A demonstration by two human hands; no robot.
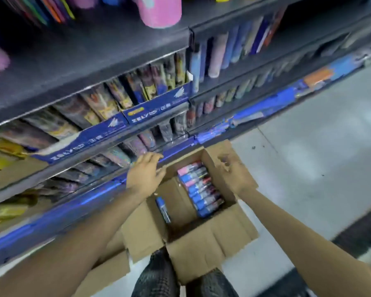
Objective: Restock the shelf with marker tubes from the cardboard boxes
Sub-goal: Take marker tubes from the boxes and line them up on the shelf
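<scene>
While blur smears much of the view, tiered dark shelf (90,61) at left, matt boards with glossy blue edge strips, packed with flat patterned packets standing on edge. Blue display trays (156,108) with pale lettering fronting one tier. Soft pink cylinder (160,10) up top. Left hand (147,173) over the box's left edge near the lowest shelf lip, fingers spread and fairly straight, holding nothing. Below it, open cardboard box (201,249), brown corrugated, flaps folded outward, set on the floor against the shelf base. Inside, marker tubes (200,188) stacked flat in a row along the right side, slim blue cylinders with pink and dark ends, long axes running left to right, slightly slanted. One loose tube (163,209) lying alone at left, pointing toward the shelf. Right hand (231,168) at the far right flap, fingers curled; grip cannot be told. Pale grey smooth floor (308,157) at right.
</scene>
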